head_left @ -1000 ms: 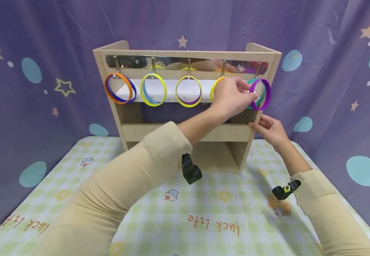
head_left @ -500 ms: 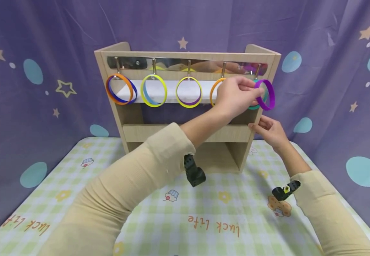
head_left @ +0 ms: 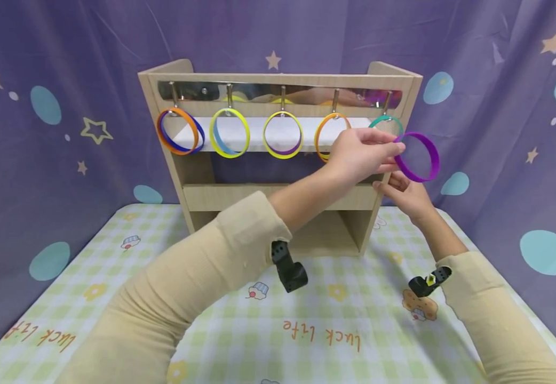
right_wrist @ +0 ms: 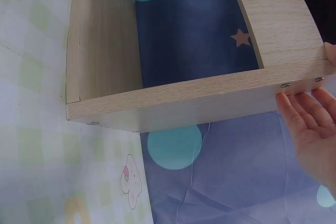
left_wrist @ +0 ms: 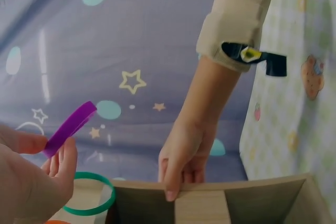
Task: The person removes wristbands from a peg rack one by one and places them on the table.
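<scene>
purple ring point(head_left: 434, 159) in left hand point(head_left: 360, 154)

the left hand's thumb and fingers clamp the purple ring's edge, near the teal ring point(left_wrist: 88, 212) hanging from the rightmost hook point(head_left: 387, 101). the right hand point(head_left: 408, 198) grips the wooden shelf's point(head_left: 220, 198) side panel, thumb in front, fingers against the outer face.

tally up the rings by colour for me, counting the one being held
Orange rings: 2
Dark blue ring: 1
Yellow rings: 3 (one mostly hidden)
Light blue ring: 1
Purple rings: 2 (one in the left hand)
Teal ring: 1
Total: 10
</scene>
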`<state>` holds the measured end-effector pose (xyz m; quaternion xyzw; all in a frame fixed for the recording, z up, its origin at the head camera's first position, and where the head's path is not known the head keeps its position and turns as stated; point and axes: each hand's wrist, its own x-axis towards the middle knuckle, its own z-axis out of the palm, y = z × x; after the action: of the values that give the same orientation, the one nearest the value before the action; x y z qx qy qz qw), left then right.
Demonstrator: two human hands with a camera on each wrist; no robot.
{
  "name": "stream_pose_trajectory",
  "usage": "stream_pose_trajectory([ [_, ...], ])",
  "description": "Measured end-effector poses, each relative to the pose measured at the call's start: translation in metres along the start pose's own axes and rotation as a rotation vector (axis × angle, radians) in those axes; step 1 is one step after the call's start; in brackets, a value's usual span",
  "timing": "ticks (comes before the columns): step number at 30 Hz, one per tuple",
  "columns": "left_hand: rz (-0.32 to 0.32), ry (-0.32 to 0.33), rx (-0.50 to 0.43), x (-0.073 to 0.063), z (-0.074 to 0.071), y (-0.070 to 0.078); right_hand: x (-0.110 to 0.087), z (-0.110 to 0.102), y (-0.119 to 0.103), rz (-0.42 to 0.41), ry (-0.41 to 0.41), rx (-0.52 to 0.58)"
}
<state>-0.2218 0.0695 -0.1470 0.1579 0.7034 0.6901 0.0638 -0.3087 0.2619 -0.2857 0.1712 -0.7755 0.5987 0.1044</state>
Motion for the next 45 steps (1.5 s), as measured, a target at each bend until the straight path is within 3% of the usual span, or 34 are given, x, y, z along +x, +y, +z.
stream_pose_trajectory([
  [7, -0.095, 0.006, -0.075, -0.006, -0.001, -0.013, 0.000, -0.001, 0.001, -0.016, 0.026, -0.094],
  [11, -0.146, -0.004, -0.142, -0.008, -0.005, -0.024, 0.000, -0.002, 0.005, -0.071, -0.004, 0.081],
  [13, -0.182, -0.022, -0.171, -0.010, -0.007, -0.030, 0.000, -0.002, 0.005, -0.081, -0.007, 0.100],
  [17, -0.258, -0.059, -0.198, -0.015, -0.011, -0.045, -0.002, -0.002, 0.001, -0.005, 0.041, -0.124],
  [19, -0.295, -0.069, -0.205, -0.018, -0.013, -0.053, -0.002, -0.002, -0.001, 0.055, 0.049, -0.184],
  [22, -0.348, -0.067, -0.222, -0.021, -0.014, -0.066, -0.003, -0.001, -0.005, 0.115, 0.032, -0.141],
  [27, -0.432, -0.073, -0.244, -0.027, -0.016, -0.087, -0.002, 0.001, -0.004, 0.121, 0.052, -0.170],
  [34, -0.456, -0.075, -0.232, -0.037, -0.020, -0.113, 0.000, 0.002, -0.001, 0.112, 0.071, -0.166],
  [45, -0.476, -0.062, -0.258, -0.041, -0.032, -0.141, -0.001, 0.001, -0.001, 0.087, 0.055, -0.104],
])
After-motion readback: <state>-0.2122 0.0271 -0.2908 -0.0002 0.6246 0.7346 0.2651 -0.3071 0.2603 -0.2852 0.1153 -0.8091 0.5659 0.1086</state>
